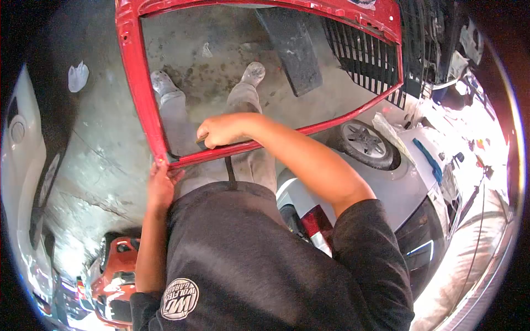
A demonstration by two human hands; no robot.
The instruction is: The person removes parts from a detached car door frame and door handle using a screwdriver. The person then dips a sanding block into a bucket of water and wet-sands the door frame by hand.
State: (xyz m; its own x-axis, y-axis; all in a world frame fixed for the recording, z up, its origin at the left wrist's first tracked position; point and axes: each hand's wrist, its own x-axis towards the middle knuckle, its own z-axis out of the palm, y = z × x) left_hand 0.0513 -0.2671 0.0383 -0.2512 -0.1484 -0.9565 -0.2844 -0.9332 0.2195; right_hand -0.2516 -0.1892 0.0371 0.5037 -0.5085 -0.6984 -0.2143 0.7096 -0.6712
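A red metal frame (144,113), which looks like a car's window surround, stands in front of my legs with a large opening in its middle. At its lower left corner is my left hand (161,185), closed on the edge with the fingertips on the red metal. My right hand (223,131) is closed just above the lower rail, around a small, dark, flat piece (202,141) with a brownish edge. Its exact kind I cannot make out, as my fingers cover most of it. Through the opening my shoes and trouser legs show.
A silver car with a wheel (366,144) stands close on the right, a red tail light (316,222) beside my right arm. A dark panel (292,52) and a black slatted grille (367,58) lie beyond the frame. White car (22,160) far left; orange-red vehicle (113,281) lower left.
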